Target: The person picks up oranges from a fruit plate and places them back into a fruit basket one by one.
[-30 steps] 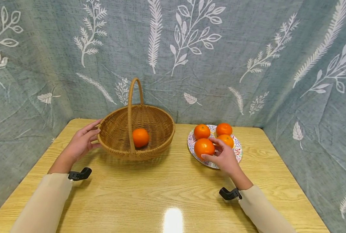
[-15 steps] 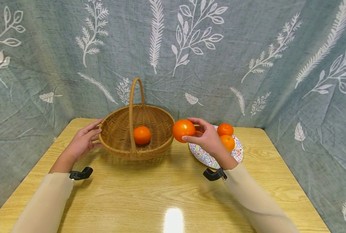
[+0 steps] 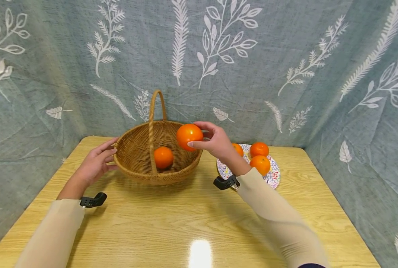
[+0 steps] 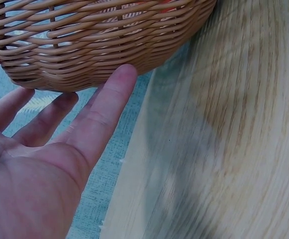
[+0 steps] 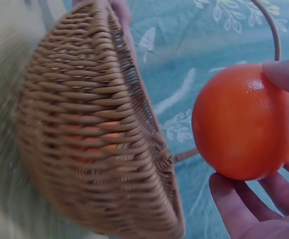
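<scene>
My right hand (image 3: pixel 215 141) holds a shiny orange (image 3: pixel 189 137) between thumb and fingers, above the right rim of a wicker basket (image 3: pixel 131 169). In the right wrist view the held orange (image 5: pixel 246 122) is raised beside the basket (image 5: pixel 84 89), apart from its weave. Another orange (image 3: pixel 163 157) lies inside the basket, partly behind the arched handle. At the basket's left side, my left hand (image 3: pixel 96 162) touches the wicker with extended fingers. The left wrist view has these fingers (image 4: pixel 102 117) against the woven wall (image 4: pixel 94 55).
A patterned plate (image 3: pixel 274 178) stands right of the basket, bearing several oranges; the right forearm partly covers it. The wooden table (image 3: pixel 152 230) ends against a grey-blue leaf-print cloth (image 3: pixel 192 100) at the back and sides.
My right hand has lifted one orange from the plate and carried it left and up to the basket's right rim. The left hand stays at the basket's left side.
</scene>
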`<state>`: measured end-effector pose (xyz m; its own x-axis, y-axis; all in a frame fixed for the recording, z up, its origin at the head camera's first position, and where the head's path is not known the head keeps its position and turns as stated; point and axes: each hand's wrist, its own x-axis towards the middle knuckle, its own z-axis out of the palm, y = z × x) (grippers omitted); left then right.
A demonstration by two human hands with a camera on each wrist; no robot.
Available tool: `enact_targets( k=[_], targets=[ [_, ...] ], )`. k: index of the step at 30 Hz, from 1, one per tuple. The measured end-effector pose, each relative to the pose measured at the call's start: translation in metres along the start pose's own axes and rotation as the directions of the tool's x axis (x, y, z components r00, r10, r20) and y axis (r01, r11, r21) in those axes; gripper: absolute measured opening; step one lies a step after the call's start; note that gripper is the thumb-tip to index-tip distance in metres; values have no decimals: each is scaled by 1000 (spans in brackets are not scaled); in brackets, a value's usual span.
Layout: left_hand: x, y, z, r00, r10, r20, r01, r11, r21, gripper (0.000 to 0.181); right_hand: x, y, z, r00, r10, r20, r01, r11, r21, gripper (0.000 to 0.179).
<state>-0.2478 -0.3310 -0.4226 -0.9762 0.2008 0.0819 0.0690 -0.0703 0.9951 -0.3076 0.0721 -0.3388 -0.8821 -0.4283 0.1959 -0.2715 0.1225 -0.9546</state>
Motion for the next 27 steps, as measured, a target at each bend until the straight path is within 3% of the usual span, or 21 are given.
enact_targets(
  k=[10,18,27],
  targets=[
    [-3,-2,-2,999,37,5,-37,994,-104,67,37,-8,28,998,14,58,-14,1000,7,64],
    [-2,-3,-2,999,34,2,-34,996,-79,66,64,-14,53,997,33,66,-31,999,-27,60],
    [0,-1,0,1000,21,7,-21,1000,-17,66,85,-14,80,991,48,126,-45,999,-30,56]
  ],
)
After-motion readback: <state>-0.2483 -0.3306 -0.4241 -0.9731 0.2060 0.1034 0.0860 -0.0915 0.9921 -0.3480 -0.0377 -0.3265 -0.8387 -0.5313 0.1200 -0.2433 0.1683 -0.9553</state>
